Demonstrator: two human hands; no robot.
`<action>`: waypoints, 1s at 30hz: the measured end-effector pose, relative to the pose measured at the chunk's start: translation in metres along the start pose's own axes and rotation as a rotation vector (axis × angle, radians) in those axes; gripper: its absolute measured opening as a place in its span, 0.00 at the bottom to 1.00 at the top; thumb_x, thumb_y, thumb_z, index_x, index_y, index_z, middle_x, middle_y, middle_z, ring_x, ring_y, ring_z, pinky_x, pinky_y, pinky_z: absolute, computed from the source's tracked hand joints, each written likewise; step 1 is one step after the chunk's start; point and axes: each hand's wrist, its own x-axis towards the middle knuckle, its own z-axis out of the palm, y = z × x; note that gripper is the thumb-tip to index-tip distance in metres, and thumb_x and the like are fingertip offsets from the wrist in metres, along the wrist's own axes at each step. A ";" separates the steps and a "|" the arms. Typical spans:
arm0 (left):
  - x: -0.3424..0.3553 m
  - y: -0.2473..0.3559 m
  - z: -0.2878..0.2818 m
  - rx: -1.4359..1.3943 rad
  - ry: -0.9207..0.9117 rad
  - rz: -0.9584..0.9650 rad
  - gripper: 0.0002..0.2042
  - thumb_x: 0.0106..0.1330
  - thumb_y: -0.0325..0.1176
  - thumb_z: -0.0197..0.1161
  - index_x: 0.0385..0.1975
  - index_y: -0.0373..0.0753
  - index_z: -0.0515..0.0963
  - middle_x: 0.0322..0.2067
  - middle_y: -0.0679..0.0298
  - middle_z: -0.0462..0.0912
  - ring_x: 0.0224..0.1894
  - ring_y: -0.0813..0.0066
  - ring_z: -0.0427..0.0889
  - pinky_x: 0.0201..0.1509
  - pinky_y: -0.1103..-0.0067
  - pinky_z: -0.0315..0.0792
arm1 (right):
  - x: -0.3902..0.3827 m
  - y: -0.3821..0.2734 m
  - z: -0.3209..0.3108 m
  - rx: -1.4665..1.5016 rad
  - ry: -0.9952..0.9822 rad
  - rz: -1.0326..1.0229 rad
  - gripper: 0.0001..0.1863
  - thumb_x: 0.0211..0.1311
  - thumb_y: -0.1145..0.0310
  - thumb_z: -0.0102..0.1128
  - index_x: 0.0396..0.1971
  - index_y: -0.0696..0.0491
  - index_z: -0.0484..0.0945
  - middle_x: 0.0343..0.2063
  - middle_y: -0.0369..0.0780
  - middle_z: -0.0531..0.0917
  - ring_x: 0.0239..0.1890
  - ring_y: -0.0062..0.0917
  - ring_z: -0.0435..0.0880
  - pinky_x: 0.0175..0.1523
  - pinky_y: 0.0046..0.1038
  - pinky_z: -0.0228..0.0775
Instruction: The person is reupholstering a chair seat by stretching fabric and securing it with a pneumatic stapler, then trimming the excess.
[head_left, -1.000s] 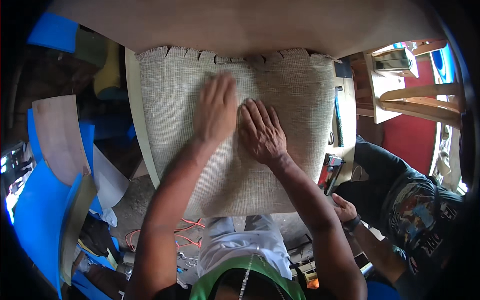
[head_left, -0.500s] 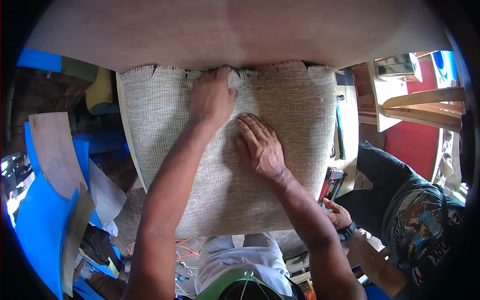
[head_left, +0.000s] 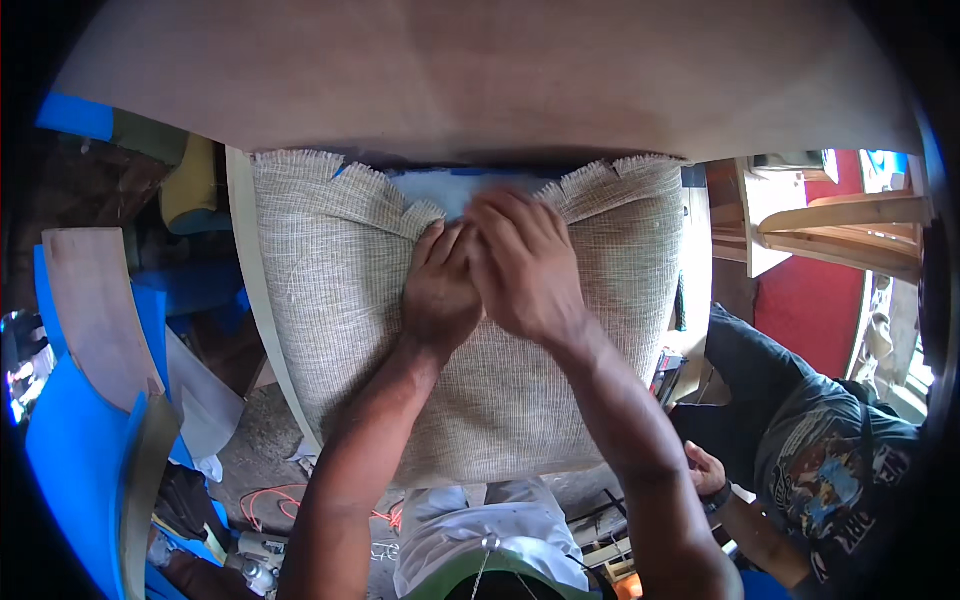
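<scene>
The fabric [head_left: 340, 290] is woven in fine beige, cream and grey-brown crosshatch, with a pale fringe along its far edge. There the padding [head_left: 425, 188] shows cool white, beside a strip [head_left: 465, 172] that looks blue, though shadow blurs it. The panel [head_left: 480, 80] beyond is plain pinkish brown, faintly streaked.

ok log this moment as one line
left hand: on woven fabric | right hand: beside left hand | pale padding: showing at fabric's far edge
</scene>
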 end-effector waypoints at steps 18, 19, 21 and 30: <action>0.003 -0.008 0.013 -0.083 0.008 -0.063 0.25 0.56 0.33 0.67 0.54 0.28 0.78 0.55 0.45 0.82 0.63 0.53 0.79 0.76 0.59 0.61 | 0.010 0.060 0.057 -0.092 -0.303 0.302 0.31 0.73 0.43 0.45 0.53 0.56 0.82 0.50 0.51 0.85 0.55 0.45 0.83 0.62 0.50 0.67; 0.002 -0.007 0.013 -0.085 0.007 -0.061 0.25 0.56 0.33 0.67 0.54 0.28 0.78 0.55 0.45 0.82 0.63 0.53 0.79 0.76 0.59 0.61 | 0.013 0.061 0.054 -0.048 -0.413 0.324 0.30 0.73 0.43 0.46 0.50 0.54 0.84 0.49 0.51 0.86 0.54 0.45 0.83 0.62 0.50 0.66; 0.000 -0.007 0.014 -0.082 -0.027 -0.078 0.26 0.56 0.33 0.68 0.55 0.28 0.78 0.57 0.44 0.81 0.64 0.54 0.78 0.76 0.59 0.60 | 0.014 0.057 0.052 -0.062 -0.421 0.334 0.30 0.73 0.43 0.46 0.49 0.53 0.85 0.50 0.50 0.86 0.54 0.45 0.83 0.62 0.50 0.65; 0.001 -0.008 0.014 -0.114 -0.058 -0.078 0.26 0.58 0.37 0.68 0.56 0.30 0.78 0.58 0.44 0.80 0.66 0.56 0.76 0.78 0.59 0.56 | 0.008 0.060 0.059 -0.189 -0.358 0.288 0.30 0.73 0.43 0.43 0.53 0.52 0.84 0.63 0.48 0.79 0.66 0.42 0.75 0.69 0.51 0.57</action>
